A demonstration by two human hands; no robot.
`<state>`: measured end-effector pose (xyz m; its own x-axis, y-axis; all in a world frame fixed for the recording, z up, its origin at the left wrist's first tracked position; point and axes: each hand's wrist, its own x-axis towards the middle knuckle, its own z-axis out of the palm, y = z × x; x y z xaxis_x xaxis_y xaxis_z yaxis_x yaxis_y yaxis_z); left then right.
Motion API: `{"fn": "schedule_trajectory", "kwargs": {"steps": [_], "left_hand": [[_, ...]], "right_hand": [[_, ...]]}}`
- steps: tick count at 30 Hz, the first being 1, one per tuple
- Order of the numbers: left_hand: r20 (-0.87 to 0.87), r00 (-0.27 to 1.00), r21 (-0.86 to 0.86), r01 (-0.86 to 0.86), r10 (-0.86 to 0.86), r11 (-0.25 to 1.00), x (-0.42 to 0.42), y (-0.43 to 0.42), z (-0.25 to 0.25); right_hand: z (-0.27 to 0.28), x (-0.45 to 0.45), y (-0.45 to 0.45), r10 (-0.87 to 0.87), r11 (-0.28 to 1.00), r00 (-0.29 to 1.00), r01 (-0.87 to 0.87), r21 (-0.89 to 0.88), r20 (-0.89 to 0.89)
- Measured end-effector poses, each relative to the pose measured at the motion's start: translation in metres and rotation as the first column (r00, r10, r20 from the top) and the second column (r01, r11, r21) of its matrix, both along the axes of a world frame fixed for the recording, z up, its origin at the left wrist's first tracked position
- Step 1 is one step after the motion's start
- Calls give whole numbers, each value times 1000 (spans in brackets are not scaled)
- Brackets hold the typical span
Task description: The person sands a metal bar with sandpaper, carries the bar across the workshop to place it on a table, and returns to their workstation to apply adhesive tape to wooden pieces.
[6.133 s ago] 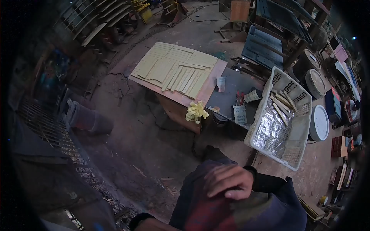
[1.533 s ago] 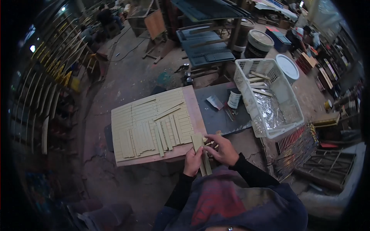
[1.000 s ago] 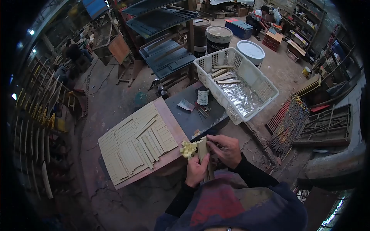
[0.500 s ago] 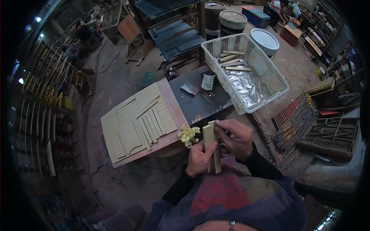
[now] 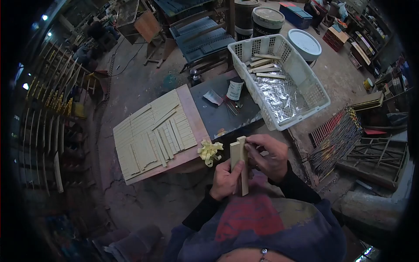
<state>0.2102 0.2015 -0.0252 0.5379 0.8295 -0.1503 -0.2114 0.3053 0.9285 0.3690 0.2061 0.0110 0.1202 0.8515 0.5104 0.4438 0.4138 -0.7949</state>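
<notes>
In front of my torso I hold a few pale wooden strips (image 5: 236,156) upright. My left hand (image 5: 225,178) is wrapped round them from the left, its thumb pressed across their faces. One strip stands a little higher than its neighbour. My right hand (image 5: 271,157) has its fingers curled at the upper right edge of the taller strip, gripping it near the top; the fingertips are partly hidden. Left of the hands, a bundle of pale yellow ribbon-like curls (image 5: 210,153) sits at the corner of a pinkish board (image 5: 192,107) covered with rows of thin wooden strips (image 5: 142,126).
A white plastic basket (image 5: 321,102) with foil and several wooden pieces stands beyond my hands. A dark bench top (image 5: 214,118) bears a cup (image 5: 234,90) and thin tools. Bundled rods (image 5: 334,135) lie at right; lidded buckets (image 5: 304,43) stand behind. People sit in the background.
The view has shifted slightly. Both hands stay on the wooden strips in nearly the same grip, with the strips' lower ends moved slightly left.
</notes>
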Motion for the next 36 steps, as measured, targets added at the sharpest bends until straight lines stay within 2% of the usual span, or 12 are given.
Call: {"fn": "schedule_trajectory", "kwargs": {"steps": [1,5,7,10,13,20,22,24,28,31,36], "left_hand": [[50,999,-52,17,-15,998,0,1,-1],[41,999,-41,31,-30,999,2,3,-8],[147,989,-96,50,-35,994,3,3,-12],[240,968,-190,117,-69,975,-1,4,-10],[208,975,-189,123,-83,974,-1,5,-9],[213,977,-177,72,-33,982,3,2,-7],[163,986,-112,53,-34,992,2,2,-9],[119,992,-98,52,-40,994,1,1,-9],[64,997,-87,38,-32,995,1,-4,-13],[37,999,-97,39,-36,995,0,-7,-19],[50,997,-102,65,-60,993,0,-6,-20]], "right_hand": [[1,2,1,1,1000,1000,-1,-1,-1],[-2,8,3,72,996,997,-74,-53,-26],[-3,9,3,95,994,995,-96,-44,-25],[3,9,2,57,990,996,-65,-122,-70],[5,10,3,52,980,993,-71,-185,-106],[-8,11,5,48,995,994,-56,87,94],[-8,10,5,48,989,991,-65,136,127],[-8,6,1,39,999,997,-41,-19,-67],[-17,5,-6,41,999,997,-42,-29,-60],[-20,4,-11,7,996,993,-17,-86,-120],[-26,7,-14,47,999,987,-47,3,-152]]}}
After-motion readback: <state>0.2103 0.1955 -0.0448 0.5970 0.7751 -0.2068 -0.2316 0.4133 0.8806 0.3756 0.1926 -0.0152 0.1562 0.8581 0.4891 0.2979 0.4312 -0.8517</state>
